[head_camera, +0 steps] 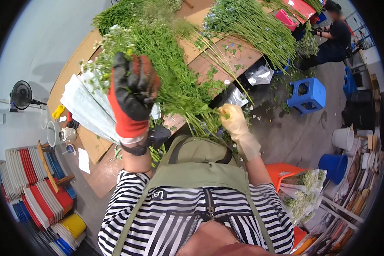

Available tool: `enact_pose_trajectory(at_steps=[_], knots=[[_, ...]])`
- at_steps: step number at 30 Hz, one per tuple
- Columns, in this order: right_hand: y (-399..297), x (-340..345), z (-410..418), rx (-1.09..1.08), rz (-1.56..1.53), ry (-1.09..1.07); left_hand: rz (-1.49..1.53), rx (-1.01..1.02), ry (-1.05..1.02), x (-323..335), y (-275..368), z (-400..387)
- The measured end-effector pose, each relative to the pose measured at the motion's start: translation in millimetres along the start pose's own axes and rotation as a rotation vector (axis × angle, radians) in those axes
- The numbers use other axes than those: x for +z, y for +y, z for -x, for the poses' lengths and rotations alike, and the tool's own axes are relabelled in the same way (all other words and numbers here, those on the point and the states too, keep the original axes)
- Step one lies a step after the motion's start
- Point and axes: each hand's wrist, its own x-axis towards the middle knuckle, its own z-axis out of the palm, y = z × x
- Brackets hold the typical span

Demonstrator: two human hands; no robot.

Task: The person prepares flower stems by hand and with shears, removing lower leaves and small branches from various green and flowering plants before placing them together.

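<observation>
My left hand (134, 80), in a red and black work glove, is closed around a stem of small white daisy-like flowers (97, 68); their heads show to its left. Lower right, my right hand (232, 116) wears a cream rubber glove, fingers pinched on a leafy green stem (208, 112). Leafy stem ends hang between both hands, over the front of my olive apron (204, 169). Behind them a thick heap of green flower stems (169, 51) covers the table. How many stems each hand holds is hidden by the gloves.
White wrapping sheets (86, 102) and green-handled scissors (116, 153) lie on the table's left side. Blue-flowered stems (252, 28) overhang its right edge. A blue stool (307, 95) stands on the floor. Beyond, another person (337, 38) handles a bunch. Wrapped flowers (304, 195) rest at my right.
</observation>
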Motion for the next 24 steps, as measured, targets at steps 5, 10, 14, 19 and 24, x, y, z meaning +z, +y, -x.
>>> enact_pose_trajectory(at_steps=[5, 10, 14, 19, 24], knots=[[102, 18, 35, 0.358, 0.119, -0.063, 0.21, -0.047, -0.634, -16, 44, -29], [158, 34, 30, 0.291, 0.198, 0.049, 0.143, -0.096, -0.309, 8, 32, -16], [183, 26, 39, 0.293, 0.202, 0.022, -0.037, 0.233, -0.338, -20, 68, -8], [145, 6, 35, 0.65, -0.009, 0.025, -0.426, 0.543, 0.397, 4, 100, 8], [91, -6, 6, 0.391, -0.199, 0.596, 0.039, 0.102, -0.135, -15, 77, -31]])
